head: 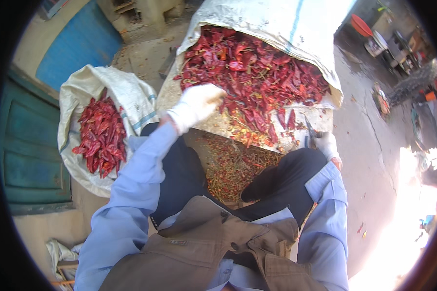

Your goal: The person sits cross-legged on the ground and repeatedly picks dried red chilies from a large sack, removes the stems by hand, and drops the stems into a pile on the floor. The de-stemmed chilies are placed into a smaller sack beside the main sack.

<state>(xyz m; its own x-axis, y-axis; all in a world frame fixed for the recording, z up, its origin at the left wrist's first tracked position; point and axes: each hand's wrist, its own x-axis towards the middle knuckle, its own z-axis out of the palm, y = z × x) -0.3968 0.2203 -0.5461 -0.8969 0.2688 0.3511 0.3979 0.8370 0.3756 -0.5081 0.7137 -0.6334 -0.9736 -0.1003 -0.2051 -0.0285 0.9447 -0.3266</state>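
Dried red chili peppers (247,69) spill from the mouth of a large white woven sack (276,22) onto a pale board (211,122). My left hand (200,103), in a white glove, is at the near left edge of this pile; its fingers are bent, and whether they hold a pepper cannot be told. My right hand (326,145), also gloved, grips scissors (309,129) by the handles at the board's right corner, blades pointing away from me. Loose yellowish seeds and bits (245,132) lie on the board's near part.
A smaller white woven sack (138,91) holding red chili peppers (102,134) stands open at my left, beside a green door (34,142). Stems and scraps (229,167) cover the ground between my legs. A red basin (361,25) and other household items are at the far right.
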